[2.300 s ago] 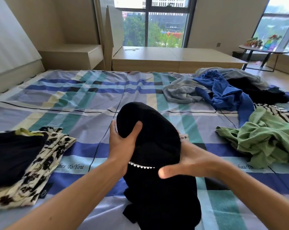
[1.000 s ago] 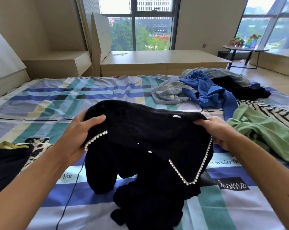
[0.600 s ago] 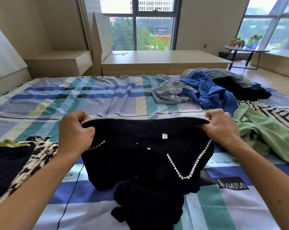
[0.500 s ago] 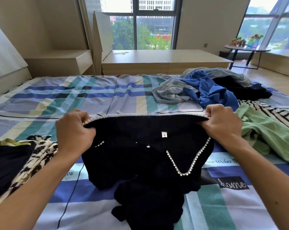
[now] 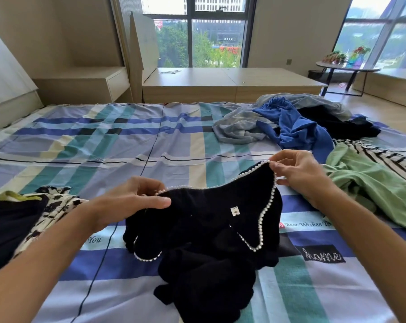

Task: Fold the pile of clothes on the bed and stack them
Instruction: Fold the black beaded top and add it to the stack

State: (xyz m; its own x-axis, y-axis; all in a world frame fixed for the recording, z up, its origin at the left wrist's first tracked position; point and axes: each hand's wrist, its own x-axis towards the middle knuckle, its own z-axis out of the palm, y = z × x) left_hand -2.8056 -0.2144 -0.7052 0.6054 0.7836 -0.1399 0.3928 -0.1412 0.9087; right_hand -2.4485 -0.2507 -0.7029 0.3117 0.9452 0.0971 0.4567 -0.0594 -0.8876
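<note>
Half a second back both hands held the beaded top edge stretched level between them; now the left hand has sunk lower and come inward, so that edge sags and climbs toward the right hand.

The black knitted top, edged with a bead trim of small white pearls, is only half lifted. Its upper part hangs from the two hands, and the rest lies heaped on the plaid bed sheet straight ahead of the person. The right hand pinches one corner between thumb and forefinger, the other fingers loosely curled. The left hand grips a bunch of the edge, thumb laid on top. A fine pinch on one side and a gathered hold on the other looks like feeling along the trim for the matching corner, so the top can be spread flat before folding. A small white label faces up, which suggests the inside is showing.

Beside the left forearm sits the finished stack: a dark folded piece on a cream cloth with black flower print, near enough for a short carry. To the right, well apart from it, the unfolded heap waits: a green garment, a black-and-white striped piece, a blue garment and a grey garment.
</note>
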